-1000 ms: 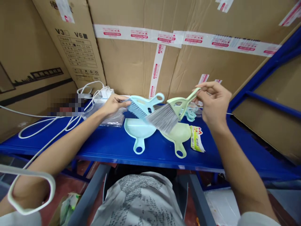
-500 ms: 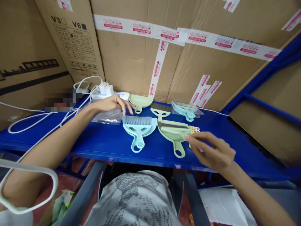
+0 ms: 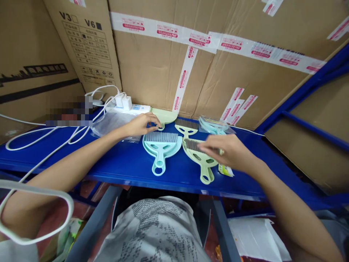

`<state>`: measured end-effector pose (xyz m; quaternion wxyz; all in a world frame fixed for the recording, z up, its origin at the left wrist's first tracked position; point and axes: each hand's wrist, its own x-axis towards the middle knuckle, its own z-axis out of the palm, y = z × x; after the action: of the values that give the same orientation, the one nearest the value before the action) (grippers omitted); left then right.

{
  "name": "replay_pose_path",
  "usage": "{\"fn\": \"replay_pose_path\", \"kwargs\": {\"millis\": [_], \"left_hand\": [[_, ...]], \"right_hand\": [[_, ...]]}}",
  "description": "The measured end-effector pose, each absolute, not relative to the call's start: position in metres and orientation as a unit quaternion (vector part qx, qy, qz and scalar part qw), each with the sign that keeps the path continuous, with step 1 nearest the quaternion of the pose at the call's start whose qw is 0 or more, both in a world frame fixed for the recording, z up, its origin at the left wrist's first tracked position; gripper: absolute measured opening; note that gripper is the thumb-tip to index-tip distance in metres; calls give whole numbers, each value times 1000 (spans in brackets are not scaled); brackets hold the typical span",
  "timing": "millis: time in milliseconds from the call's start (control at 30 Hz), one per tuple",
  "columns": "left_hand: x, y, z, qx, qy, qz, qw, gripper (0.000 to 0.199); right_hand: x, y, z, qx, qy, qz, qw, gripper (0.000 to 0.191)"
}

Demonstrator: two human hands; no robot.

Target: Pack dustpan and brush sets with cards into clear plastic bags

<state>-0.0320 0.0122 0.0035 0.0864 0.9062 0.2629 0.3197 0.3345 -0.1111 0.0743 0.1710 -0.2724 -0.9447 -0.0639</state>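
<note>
On the blue table, a light-blue brush (image 3: 160, 145) lies bristles away from me on a light-blue dustpan (image 3: 178, 145), their handles lined up. My left hand (image 3: 145, 124) hovers just behind it with fingers curled and a gap at the thumb, by the handle of a green dustpan (image 3: 167, 117) at the back. To the right, a green brush (image 3: 200, 155) rests over another green dustpan (image 3: 188, 152). My right hand (image 3: 226, 150), slightly blurred, has its fingers around that brush's bristle end and hides part of it. A second green brush (image 3: 186, 130) lies behind.
A bagged light-blue set (image 3: 214, 125) lies at the back right. A yellow-green card (image 3: 225, 170) sticks out beside the near green dustpan. Clear plastic bags (image 3: 114, 125), a power strip (image 3: 141, 108) and white cables (image 3: 73, 135) occupy the left. Cardboard (image 3: 152, 72) walls the back.
The green brush, blurred before, now lies over its dustpan with handles together. My right hand has moved up and left onto its bristles. The light-blue brush sits straighter; my left hand has curled its fingers.
</note>
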Motion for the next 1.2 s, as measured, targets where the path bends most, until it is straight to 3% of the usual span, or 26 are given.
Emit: {"fn": "replay_pose_path", "kwargs": {"millis": [133,267,367,600,900,1200], "left_hand": [[-33,16,-2,915,265,299,63,15],[-31,18,-9,913,287,287,55,13],[-29,20,-15,908,299,287,59,13],[-26,23,-22,887,328,322,47,17],[-28,26,-24,896,324,301,38,18],[-29,27,-25,907,304,286,51,21]], "right_hand": [[298,-24,68,-406,-912,-51,37,16],[270,23,47,-514,-852,69,-67,37],[264,32,33,-552,-829,64,-65,37],[271,39,28,-565,-822,28,-68,19],[262,53,22,-595,-802,-37,-31,22],[258,64,26,-591,-806,-24,-37,22]]}}
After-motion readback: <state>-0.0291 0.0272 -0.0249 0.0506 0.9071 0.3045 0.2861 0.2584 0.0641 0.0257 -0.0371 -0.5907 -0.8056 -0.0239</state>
